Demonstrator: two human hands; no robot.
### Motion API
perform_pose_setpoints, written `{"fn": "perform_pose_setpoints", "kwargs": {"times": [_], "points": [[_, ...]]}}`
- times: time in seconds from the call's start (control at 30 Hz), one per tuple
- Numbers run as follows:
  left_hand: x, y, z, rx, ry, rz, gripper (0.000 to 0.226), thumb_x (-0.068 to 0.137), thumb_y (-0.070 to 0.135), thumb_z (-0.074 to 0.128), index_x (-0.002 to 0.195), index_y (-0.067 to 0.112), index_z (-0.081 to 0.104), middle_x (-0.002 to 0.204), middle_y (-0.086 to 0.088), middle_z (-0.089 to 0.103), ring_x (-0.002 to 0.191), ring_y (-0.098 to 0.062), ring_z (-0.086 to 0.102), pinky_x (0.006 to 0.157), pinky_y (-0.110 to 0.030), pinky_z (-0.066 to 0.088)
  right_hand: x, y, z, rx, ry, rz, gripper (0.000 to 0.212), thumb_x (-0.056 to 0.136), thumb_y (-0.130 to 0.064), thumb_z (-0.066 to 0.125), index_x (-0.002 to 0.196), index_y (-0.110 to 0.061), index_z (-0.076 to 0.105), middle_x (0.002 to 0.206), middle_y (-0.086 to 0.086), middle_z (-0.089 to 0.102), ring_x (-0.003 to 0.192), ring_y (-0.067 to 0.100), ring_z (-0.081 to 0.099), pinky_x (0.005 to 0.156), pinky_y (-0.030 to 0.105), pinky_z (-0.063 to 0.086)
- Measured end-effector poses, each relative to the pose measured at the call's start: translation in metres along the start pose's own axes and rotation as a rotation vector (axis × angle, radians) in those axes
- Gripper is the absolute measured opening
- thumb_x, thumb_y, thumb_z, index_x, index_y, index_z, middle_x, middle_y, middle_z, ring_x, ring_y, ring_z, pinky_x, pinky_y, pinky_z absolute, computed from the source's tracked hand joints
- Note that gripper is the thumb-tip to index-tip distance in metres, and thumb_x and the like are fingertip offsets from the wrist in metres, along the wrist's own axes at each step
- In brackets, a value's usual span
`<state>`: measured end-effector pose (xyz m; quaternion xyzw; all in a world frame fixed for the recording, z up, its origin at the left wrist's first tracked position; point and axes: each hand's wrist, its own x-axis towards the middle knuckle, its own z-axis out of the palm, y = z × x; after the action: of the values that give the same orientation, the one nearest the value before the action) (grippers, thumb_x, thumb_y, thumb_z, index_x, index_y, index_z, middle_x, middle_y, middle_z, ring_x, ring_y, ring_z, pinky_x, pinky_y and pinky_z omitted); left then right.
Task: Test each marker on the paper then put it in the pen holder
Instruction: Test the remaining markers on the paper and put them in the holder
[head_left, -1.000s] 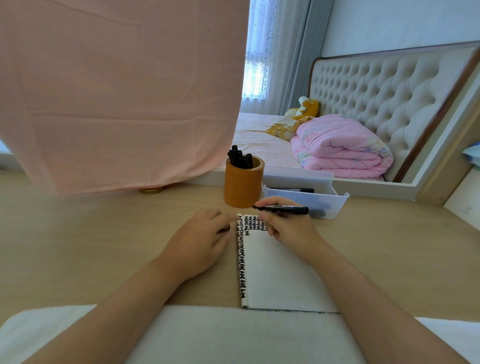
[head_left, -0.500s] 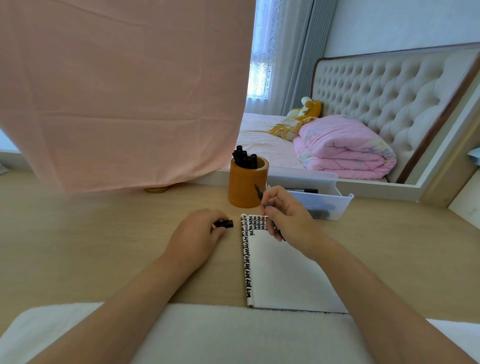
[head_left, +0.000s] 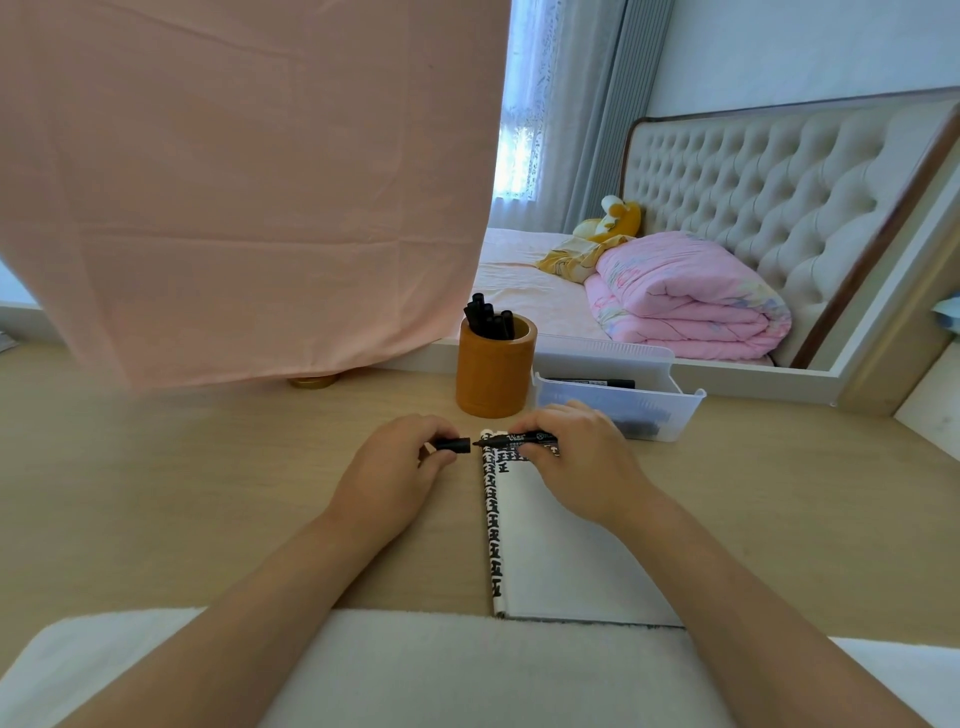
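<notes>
"Where are you with the markers?"

"Mid-cycle. My right hand (head_left: 576, 457) is closed around a black marker (head_left: 522, 440), held level over the far end of the paper (head_left: 566, 551), its tip pointing left. My left hand (head_left: 395, 473) pinches the cap (head_left: 451, 445) just beside that tip — the two are a hair apart, not yet joined, so I judge I'm about to cap it."

"So that one's been tested?"

"I'd say so. The paper carries a column of black marks down its left edge and a short row along the far end, right under the marker."

"And the holder?"

"The pen holder (head_left: 494, 373) stands just beyond my hands, far side of the desk (head_left: 182, 493), with several black markers (head_left: 488, 319) already upright in it. Those look finished."

"What's left?"

"At least one marker (head_left: 597, 383) lies in the white tray (head_left: 680, 402) to the right of the holder, and there's a dark shape behind its near wall — possibly more, I can't tell. So cap this one, drop it in, then work through the tray."
</notes>
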<state>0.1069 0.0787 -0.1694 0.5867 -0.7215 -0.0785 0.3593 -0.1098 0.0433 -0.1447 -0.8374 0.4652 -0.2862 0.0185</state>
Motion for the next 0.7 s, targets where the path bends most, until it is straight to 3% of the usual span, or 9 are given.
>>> {"fn": "perform_pose_setpoints", "kwargs": {"times": [0.23,0.4,0.5,0.57,0.7], "points": [[-0.001,0.002,0.002,0.031,-0.036,0.066,0.019,0.096,0.03,0.058,0.113,0.035,0.065,0.1,0.019,0.063,0.092,-0.003,0.053,0.084,-0.027,0.044,-0.002,-0.004,0.004,0.065,-0.072,-0.029,0.022,0.093,-0.028,0.065,0.115,-0.028,0.07,0.096,-0.014,0.065,0.087,0.007,0.05,0.078,0.025,0.041],[-0.001,0.001,-0.003,-0.006,-0.055,0.103,0.021,0.099,0.026,0.053,0.115,0.027,0.067,0.095,0.015,0.062,0.088,-0.003,0.051,0.079,-0.02,0.038,-0.002,-0.007,0.004,0.097,-0.154,-0.059,0.029,0.098,-0.033,0.056,0.126,-0.029,0.066,0.109,-0.009,0.069,0.094,0.007,0.056,0.081,0.025,0.046],[0.0,0.002,-0.005,-0.012,-0.073,0.138,0.018,0.098,0.024,0.056,0.11,0.026,0.07,0.086,0.011,0.061,0.082,-0.003,0.051,0.072,-0.018,0.035,-0.002,-0.01,0.005,-0.002,-0.131,-0.122,0.027,0.099,-0.034,0.054,0.122,-0.029,0.067,0.103,-0.007,0.07,0.09,0.011,0.057,0.073,0.026,0.042],[0.001,0.003,-0.007,-0.032,-0.055,0.168,0.016,0.097,0.021,0.059,0.106,0.023,0.072,0.08,0.011,0.059,0.081,-0.003,0.052,0.07,-0.015,0.035,-0.003,-0.012,0.003,-0.005,-0.106,-0.14,0.025,0.1,-0.034,0.054,0.12,-0.03,0.068,0.099,-0.006,0.07,0.089,0.014,0.059,0.074,0.03,0.047],[0.002,0.008,-0.013,-0.009,0.001,0.27,0.014,0.095,0.019,0.062,0.103,0.019,0.074,0.081,0.012,0.058,0.077,-0.004,0.053,0.067,-0.015,0.037,-0.003,-0.017,-0.002,0.089,-0.151,-0.053,0.025,0.101,-0.037,0.049,0.117,-0.033,0.067,0.089,-0.006,0.068,0.084,0.014,0.059,0.074,0.034,0.049]]}}
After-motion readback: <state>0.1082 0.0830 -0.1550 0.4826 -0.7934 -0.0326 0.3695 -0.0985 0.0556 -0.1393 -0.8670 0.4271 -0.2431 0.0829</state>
